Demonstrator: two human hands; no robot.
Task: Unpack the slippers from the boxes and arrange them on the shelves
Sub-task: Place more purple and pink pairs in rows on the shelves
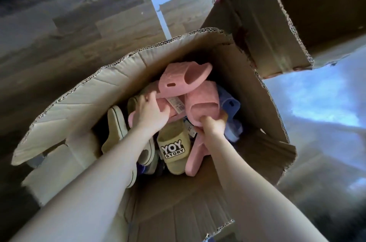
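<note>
An open cardboard box (245,91) holds a jumble of slippers. Both my arms reach down into it. My left hand (150,112) grips a pink slipper (164,106) with a paper tag. My right hand (211,125) holds the edge of another pink slipper (204,101). A third pink slipper (184,78) lies on top behind them, and one more pink slipper (195,156) stands on edge near my right wrist. A beige slipper printed "YOY STORY" (174,150) lies between my arms. A cream slipper (115,129) is at the left, a lilac one (230,107) at the right.
A second cardboard box (297,14) stands behind and to the right, its flap overhanging the first. The floor is grey wood plank (69,30) with a white strip (161,14). Box flaps (69,101) splay out at the left and right.
</note>
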